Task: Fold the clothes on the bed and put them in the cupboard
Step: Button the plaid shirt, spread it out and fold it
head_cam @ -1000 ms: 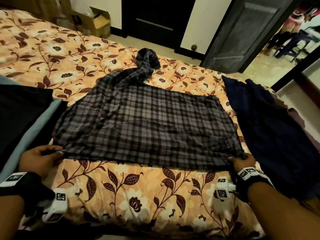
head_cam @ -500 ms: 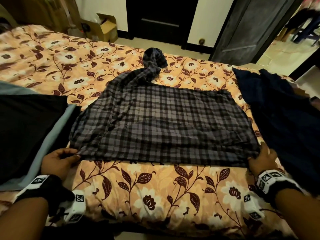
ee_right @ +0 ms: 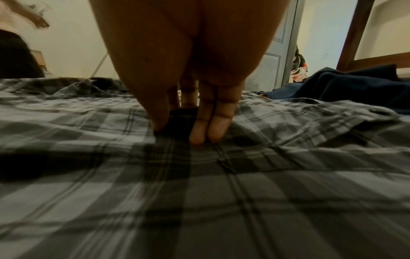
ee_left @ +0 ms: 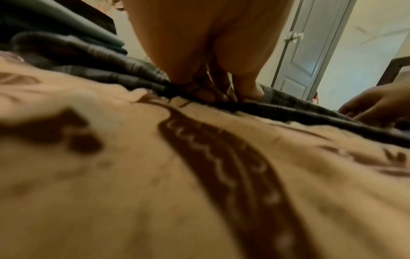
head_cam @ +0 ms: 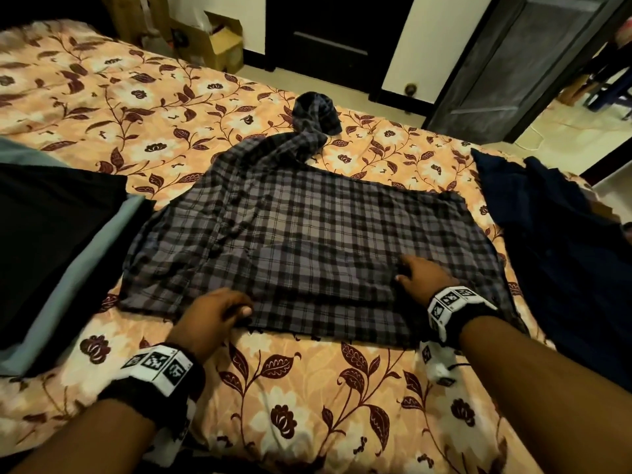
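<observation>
1. On the flowered bedspread [head_cam: 307,388], spread flat at the middle of the bed, lies the checked shirt [head_cam: 307,234]. It is thin woven cloth, so it should be light, limp and quick to wrinkle, and it will hold no shape unless lifted at two points.
2. Best taken by the near hem and a side edge, then laid over (the twisted sleeve [head_cam: 316,112] at the far side looks likely to need straightening first).
3. It is grey-purple with dark checks, partly folded, with a button strip running down its left half.
4. The left hand [head_cam: 212,313] pinches the near hem with curled fingers; the right hand [head_cam: 422,271] rests on the cloth with its fingers [ee_right: 208,126] straight and pressing down.
5. Dark folded clothes [head_cam: 51,241] lie to the left, a navy garment [head_cam: 564,251] to the right.
</observation>
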{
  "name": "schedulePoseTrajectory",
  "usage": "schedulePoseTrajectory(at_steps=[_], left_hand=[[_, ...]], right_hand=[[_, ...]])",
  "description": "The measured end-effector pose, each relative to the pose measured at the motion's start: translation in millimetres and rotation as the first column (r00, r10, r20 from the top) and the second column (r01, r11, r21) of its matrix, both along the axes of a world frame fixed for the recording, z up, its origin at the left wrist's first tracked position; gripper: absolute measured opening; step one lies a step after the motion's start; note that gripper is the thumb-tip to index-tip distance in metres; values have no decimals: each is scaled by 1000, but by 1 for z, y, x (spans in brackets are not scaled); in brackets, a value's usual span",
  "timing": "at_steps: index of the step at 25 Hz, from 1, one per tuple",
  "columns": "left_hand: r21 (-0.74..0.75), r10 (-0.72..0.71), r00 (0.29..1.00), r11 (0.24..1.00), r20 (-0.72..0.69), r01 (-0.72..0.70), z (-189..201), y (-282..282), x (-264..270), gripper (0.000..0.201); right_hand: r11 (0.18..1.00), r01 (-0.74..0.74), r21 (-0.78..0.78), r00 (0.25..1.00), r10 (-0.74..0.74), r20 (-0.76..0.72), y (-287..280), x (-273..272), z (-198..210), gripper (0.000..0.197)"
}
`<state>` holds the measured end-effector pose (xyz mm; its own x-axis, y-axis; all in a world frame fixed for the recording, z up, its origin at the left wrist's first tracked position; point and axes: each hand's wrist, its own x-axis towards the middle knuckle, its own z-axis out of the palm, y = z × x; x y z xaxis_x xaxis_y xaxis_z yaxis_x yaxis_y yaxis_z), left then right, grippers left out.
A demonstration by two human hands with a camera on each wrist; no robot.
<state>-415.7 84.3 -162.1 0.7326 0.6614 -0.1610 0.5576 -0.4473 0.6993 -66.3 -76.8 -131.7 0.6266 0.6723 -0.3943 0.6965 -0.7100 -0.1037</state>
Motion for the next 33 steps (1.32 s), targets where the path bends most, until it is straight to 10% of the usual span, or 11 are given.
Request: schedulePoseTrajectory(at_steps=[6,14,19,25,33], left_hand=[[160,35,986,987,-166,-8,0,0,5,31],[210,-149,961,957,-233,199,23,-20,72,33],[274,179,978,951,-106,-144,15,0,27,44],[243,252,872,957,-420,-159,-23,2,5,98],[295,291,826,942,-483,-159,-20,7,8,87]], right_hand=[[960,260,106,963,-265,38,11,-9,3,48],[921,-131,366,989,148,-19,35,-133,-19,45],[947,-52,317,983,104,-151,124,-112,6,41],[974,-179,141,848,226,-480,186,-78,6,21],[945,-173,277,962,223,-158,165,-78,-15,24]])
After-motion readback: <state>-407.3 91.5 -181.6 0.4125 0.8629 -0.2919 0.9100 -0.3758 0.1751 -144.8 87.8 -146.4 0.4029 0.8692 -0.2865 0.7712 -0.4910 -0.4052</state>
